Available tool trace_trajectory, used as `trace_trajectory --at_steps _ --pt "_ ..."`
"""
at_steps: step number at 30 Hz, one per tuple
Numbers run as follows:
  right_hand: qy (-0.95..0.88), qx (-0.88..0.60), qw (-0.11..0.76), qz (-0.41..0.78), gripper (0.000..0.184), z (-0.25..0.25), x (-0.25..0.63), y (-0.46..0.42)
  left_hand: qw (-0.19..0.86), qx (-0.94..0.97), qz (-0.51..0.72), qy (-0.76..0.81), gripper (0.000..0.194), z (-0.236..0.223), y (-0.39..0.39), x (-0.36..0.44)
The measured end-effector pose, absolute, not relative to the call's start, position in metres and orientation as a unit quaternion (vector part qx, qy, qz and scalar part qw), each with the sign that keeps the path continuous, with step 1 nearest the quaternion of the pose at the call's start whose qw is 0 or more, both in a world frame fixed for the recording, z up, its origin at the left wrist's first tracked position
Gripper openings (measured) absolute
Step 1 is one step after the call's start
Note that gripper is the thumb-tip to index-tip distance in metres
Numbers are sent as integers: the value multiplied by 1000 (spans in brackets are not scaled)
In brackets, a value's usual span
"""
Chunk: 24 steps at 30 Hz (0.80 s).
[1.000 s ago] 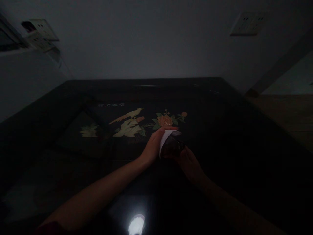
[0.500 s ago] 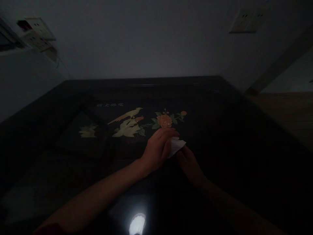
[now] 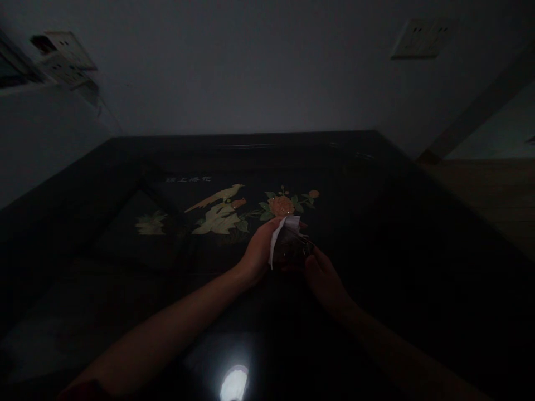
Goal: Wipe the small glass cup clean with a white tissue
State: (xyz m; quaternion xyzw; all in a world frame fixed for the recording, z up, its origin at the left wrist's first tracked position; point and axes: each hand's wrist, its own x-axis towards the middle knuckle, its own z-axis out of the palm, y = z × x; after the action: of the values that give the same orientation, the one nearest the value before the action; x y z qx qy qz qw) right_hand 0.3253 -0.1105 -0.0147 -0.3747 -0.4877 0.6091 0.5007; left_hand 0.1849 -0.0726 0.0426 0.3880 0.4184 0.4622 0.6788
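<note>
My left hand (image 3: 257,250) is closed around a white tissue (image 3: 279,236), its folded upper edge standing up beside the palm. Against the tissue lies a small dark, shiny, see-through object (image 3: 289,249), perhaps glass; the dim light hides its exact kind. My right hand (image 3: 324,275) grips this object's right edge between thumb and fingers. Both hands hover over a glossy black tabletop (image 3: 368,211), just in front of its inlaid pink flower (image 3: 281,206).
The tabletop bears an inlaid bird design (image 3: 217,214) and pale characters. Behind it stands a pale wall with a right socket (image 3: 420,39) and a left socket with a plugged-in adapter (image 3: 64,69). A bright lamp reflection (image 3: 234,383) shows at the near edge.
The left hand has turned and opened away from the front, so the tissue now stands upright and the dark shiny object shows between the hands. The right hand has barely moved.
</note>
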Motion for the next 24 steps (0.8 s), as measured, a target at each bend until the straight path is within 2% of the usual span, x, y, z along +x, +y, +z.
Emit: trace_trajectory --at_steps 5,9,12,17,22,24 --pt "-477 -376 498 619 53 -9 323 -110 725 335 451 399 37 46 -73 187" --pt "-483 -374 496 617 55 -9 323 -110 699 360 461 411 35 45 -75 187" --pt "-500 -381 498 598 55 -10 324 -110 625 435 491 422 35 43 -78 185" --pt "-506 -411 497 573 55 -6 324 -112 457 609 471 445 43 43 -85 180" --pt "-536 -435 485 537 52 2 323 -112 282 765 449 366 39 48 -85 177" --pt "-536 -435 488 533 51 3 323 -112 246 799 430 340 36 50 -84 176"
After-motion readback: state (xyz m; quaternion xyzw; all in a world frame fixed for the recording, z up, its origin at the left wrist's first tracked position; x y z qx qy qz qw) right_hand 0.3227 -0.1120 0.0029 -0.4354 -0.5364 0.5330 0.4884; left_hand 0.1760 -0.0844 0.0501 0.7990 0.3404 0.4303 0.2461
